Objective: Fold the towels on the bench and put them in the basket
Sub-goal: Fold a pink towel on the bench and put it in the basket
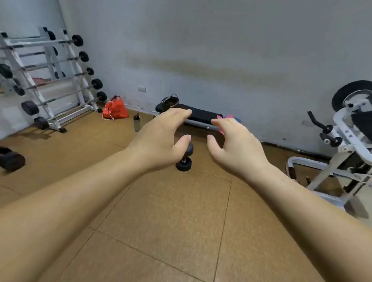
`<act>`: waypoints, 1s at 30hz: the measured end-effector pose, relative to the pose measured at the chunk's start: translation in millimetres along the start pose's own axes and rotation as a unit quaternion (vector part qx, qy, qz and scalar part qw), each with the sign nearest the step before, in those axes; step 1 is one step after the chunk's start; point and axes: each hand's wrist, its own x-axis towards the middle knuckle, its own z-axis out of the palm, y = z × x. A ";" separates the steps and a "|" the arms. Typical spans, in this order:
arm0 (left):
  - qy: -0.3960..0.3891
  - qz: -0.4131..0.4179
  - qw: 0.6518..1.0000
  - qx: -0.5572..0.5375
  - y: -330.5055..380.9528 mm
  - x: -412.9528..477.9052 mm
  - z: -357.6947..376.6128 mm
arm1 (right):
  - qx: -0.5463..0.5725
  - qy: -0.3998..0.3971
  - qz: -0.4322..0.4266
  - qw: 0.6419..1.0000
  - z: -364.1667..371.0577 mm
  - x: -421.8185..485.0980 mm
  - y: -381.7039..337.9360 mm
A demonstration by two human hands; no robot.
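Two bare hands reach forward over the brown floor (pixel 174 218). The left hand (pixel 158 136) and right hand (pixel 236 144) are side by side, with fingers loosely curved and spread, holding nothing. One white barbell rack (pixel 41 73) stands at the far left, and one white weight machine (pixel 356 141) at the right. One black bench (pixel 200 114) lies low against the far wall (pixel 232 55), its long axis running left to right. One red bag (pixel 115 109) sits left of the bench. One dark basket (pixel 171 101) with a handle stands on the bench's left end. The towels (pixel 229 116) lie crumpled on its right end, pink with a bit of blue, mostly hidden behind the right fingers, so their number cannot be told. Two dumbbells rest on the floor, one (pixel 184 163) between the hands and one (pixel 7 159) at the near left. One bottle (pixel 137 122) stands beside the bag.
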 end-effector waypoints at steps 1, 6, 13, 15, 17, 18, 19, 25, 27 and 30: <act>-0.007 0.000 1.000 -0.007 -18.6 12.8 9.4 | 0.003 -0.008 0.002 1.000 17.3 17.4 7.1; -0.063 -0.046 0.996 -0.031 -114.6 95.5 52.9 | 0.016 -0.067 0.064 0.996 92.0 121.8 49.0; -0.125 -0.072 0.987 -0.076 -204.8 230.3 142.1 | 0.060 -0.077 0.126 0.987 144.7 255.9 140.7; -0.130 -0.078 0.984 -0.093 -224.1 268.1 177.6 | 0.070 -0.070 0.134 0.986 161.6 291.8 175.3; -0.132 -0.091 0.982 -0.103 -242.5 305.4 211.4 | 0.093 -0.061 0.144 0.983 183.6 327.9 211.2; -0.133 -0.101 0.980 -0.107 -252.5 324.5 227.5 | 0.106 -0.061 0.145 0.982 196.2 347.3 229.0; -0.128 -0.111 0.979 -0.112 -263.6 344.1 242.8 | 0.120 -0.064 0.143 0.980 210.1 368.5 246.5; -0.108 -0.183 0.967 -0.140 -332.1 452.1 304.2 | 0.151 -0.118 0.118 0.974 278.4 500.2 315.1; -0.111 -0.188 0.965 -0.142 -361.3 487.7 320.2 | 0.157 -0.134 0.104 0.973 302.5 550.6 330.2; -0.107 -0.192 0.965 -0.144 -415.8 545.3 347.9 | 0.158 -0.152 0.088 0.972 347.4 627.0 354.6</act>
